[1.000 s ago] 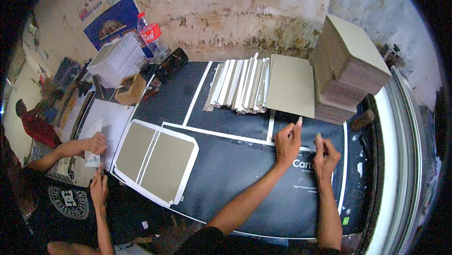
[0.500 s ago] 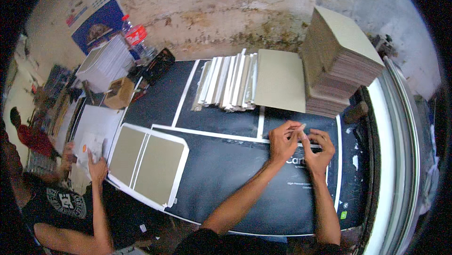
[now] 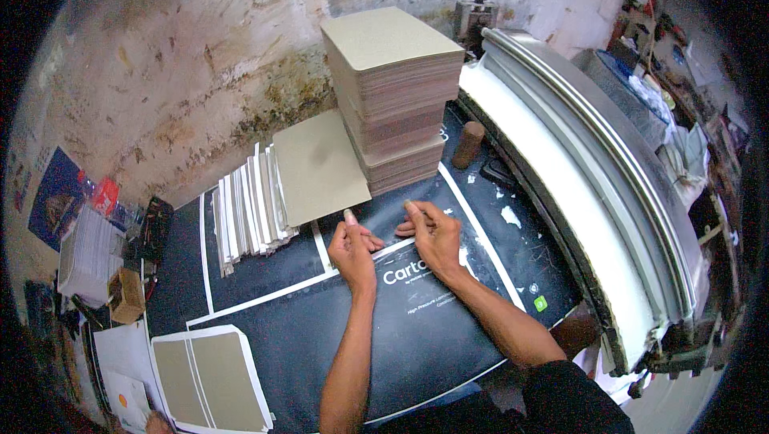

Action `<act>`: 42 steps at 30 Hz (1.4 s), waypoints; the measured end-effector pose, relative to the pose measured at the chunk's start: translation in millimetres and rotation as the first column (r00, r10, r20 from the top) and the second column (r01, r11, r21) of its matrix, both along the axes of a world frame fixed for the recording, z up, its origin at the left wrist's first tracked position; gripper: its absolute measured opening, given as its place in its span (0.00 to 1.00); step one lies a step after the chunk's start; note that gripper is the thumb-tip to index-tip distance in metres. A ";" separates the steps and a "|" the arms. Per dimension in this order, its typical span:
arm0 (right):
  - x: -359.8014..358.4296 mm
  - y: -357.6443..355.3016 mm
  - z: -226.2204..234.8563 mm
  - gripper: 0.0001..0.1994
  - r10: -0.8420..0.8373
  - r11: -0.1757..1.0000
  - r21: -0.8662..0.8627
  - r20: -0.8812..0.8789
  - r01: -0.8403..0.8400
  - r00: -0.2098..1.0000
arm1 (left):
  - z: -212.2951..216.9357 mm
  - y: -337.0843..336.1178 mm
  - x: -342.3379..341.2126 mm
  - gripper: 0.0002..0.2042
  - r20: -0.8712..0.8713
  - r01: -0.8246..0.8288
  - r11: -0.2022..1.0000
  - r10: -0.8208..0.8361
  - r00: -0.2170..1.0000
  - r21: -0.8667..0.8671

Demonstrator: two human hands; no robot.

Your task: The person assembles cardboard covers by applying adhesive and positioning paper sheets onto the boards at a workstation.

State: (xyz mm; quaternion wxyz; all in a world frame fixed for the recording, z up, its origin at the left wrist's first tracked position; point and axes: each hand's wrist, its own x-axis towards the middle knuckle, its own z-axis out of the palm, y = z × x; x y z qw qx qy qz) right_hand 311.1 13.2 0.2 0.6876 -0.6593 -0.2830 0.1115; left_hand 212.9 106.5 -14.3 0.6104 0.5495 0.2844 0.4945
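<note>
Both hands hover over the dark table mat (image 3: 288, 338), just in front of the tall stack of greyish-brown boards (image 3: 392, 106). My left hand (image 3: 352, 254) is closed, its thumb pressed toward the curled fingers, near the front corner of a flat board (image 3: 320, 166). A short gap away, my right hand (image 3: 434, 240) is closed in a pinch, thumb tip against the forefinger. Whatever either pinch holds, if anything, is too small to make out.
A row of white-edged strips (image 3: 252, 206) lies left of the flat board. Two boards on a white sheet (image 3: 232, 378) rest front left. A brown cylinder (image 3: 469, 144) and a long curved metal-edged machine (image 3: 593, 170) are right. A paper stack (image 3: 90, 254) and small box (image 3: 126, 295) stand far left.
The view has swung to the right, bringing more of the machine into sight. My hands, together at the fingertips before, have moved apart. The co-worker at the left has mostly left the view.
</note>
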 end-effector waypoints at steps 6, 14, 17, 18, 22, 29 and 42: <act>2.0 -3.5 -6.5 0.12 0.030 0.965 -0.260 0.218 0.028 0.975 | -4.5 1.4 0.3 0.15 0.053 -0.006 1.000 0.005 0.999 0.026; 14.3 -0.7 -19.9 0.20 -0.136 0.973 -0.112 0.430 0.202 0.893 | -2.7 8.5 -1.4 0.18 -0.065 0.082 0.997 -0.081 0.995 0.006; 18.5 -3.3 -20.4 0.22 -0.207 0.959 -0.067 0.500 0.275 0.841 | -4.5 7.3 5.5 0.19 -0.055 0.078 0.996 -0.075 0.996 0.048; 20.6 -5.8 -20.8 0.23 -0.248 0.953 -0.012 0.549 0.304 0.798 | -5.6 6.3 9.9 0.20 -0.056 0.084 0.994 -0.080 0.995 0.074; -10.7 -50.1 23.7 0.09 0.115 0.989 -0.135 0.426 -0.063 0.897 | -19.8 26.2 -2.3 0.15 -0.040 0.048 0.991 -0.044 0.998 0.123; -102.2 -269.2 6.5 0.13 -0.064 0.946 -0.244 0.509 0.215 0.859 | -27.8 39.5 -5.2 0.15 -0.015 0.182 0.983 -0.182 0.983 -0.001; -82.8 -638.4 -117.4 0.53 -0.599 0.055 -0.862 0.376 0.504 0.707 | -15.9 33.0 -3.6 0.17 -0.143 0.165 0.980 -0.149 0.979 0.110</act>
